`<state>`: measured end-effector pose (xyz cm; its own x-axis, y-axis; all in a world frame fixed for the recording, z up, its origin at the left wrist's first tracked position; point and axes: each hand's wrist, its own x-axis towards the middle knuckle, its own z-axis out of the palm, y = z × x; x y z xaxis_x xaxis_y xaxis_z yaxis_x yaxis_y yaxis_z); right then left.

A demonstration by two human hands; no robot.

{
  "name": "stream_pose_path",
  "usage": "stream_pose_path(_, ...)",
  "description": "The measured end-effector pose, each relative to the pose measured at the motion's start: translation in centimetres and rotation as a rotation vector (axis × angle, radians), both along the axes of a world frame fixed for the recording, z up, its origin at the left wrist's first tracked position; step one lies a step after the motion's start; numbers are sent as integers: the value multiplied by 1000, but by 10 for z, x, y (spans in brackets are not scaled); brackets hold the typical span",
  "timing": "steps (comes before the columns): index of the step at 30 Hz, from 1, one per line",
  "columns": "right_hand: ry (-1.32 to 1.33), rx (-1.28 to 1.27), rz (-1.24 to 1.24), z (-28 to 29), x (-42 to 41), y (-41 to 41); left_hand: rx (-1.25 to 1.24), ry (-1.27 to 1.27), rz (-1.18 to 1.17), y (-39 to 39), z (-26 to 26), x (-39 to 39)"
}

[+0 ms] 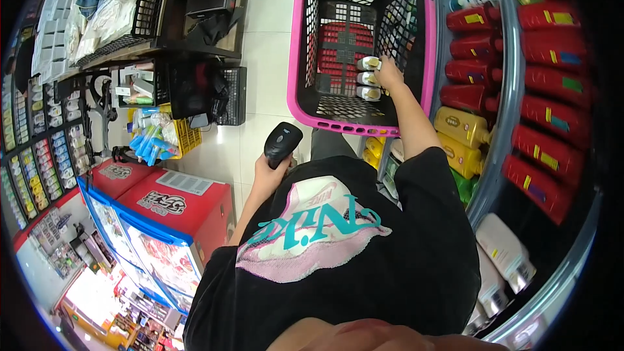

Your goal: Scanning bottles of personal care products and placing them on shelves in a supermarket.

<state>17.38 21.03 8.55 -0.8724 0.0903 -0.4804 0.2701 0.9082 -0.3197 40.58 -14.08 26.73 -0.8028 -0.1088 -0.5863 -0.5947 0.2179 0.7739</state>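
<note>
My left hand [269, 174] is wrapped around the handle of a black handheld barcode scanner [282, 142], its head pointing away from me. Inside a deep black mesh shopping basket with a pink rim [295, 58], three white bottles [368, 93] with pale gold tops stand in a row. My right hand [391, 75] reaches over the basket's right side and has its fingers on the farthest bottle [369, 63]. The lower parts of the bottles are hard to make out. A red panel [341, 51] shows at the basket's bottom.
Shelves on the right hold red bottles [551, 75], yellow pump bottles [460, 126] and pale bottles [507, 248]. To the left are a red freezer [168, 195], a yellow crate [187, 136] with blue packs, and a wooden rack [204, 53]. Pale floor tiles [268, 68] run between.
</note>
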Motion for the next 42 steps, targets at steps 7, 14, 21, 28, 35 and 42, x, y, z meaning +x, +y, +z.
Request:
stream_pose_path(7, -180, 176, 56, -47, -20, -2, -8, -75, 164, 10, 9, -15)
stream_pose_path(14, -131, 188, 80, -63, -27, -8, -18, -109, 206, 5, 0, -14)
stream_pose_path(21, -37, 212, 127, -72, -34, -6, -16, -169, 211, 0, -2, -9)
stream_pose_path(28, 107, 120, 67, -45, -45, -18, -3, -158, 204, -4, 2, -7)
stream_pose_path(35, 269, 18, 14, 33, -47, -31, 74, -76, 156, -8, 0, -5)
stream_pose_path(42, 472, -136, -112, 156, 1, -47, 111, 17, -7, -28, -5, -18)
